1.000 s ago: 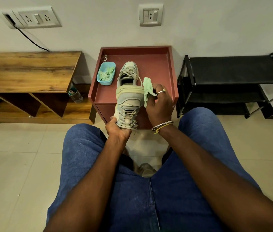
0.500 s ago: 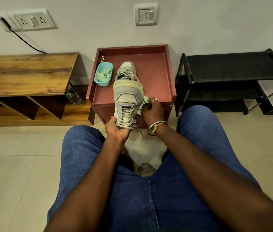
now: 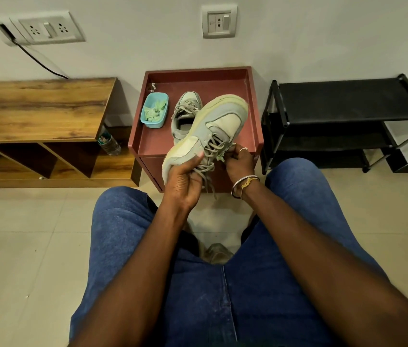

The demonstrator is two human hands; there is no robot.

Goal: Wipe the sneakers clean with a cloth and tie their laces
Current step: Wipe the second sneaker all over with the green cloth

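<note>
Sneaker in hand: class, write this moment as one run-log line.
phase: wiping; left hand: grips held sneaker heel; right hand: holds cloth by laces; other sneaker: on red table

glossy floor tiles point(image 3: 22, 246), wood-grain bench point(image 3: 35, 106)

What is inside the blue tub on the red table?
The blue tub holds a few crumpled pale green cloth pieces. They cover part of its floor, so anything beneath them is hidden. The tub stands on the red table, left of a sneaker.
</note>
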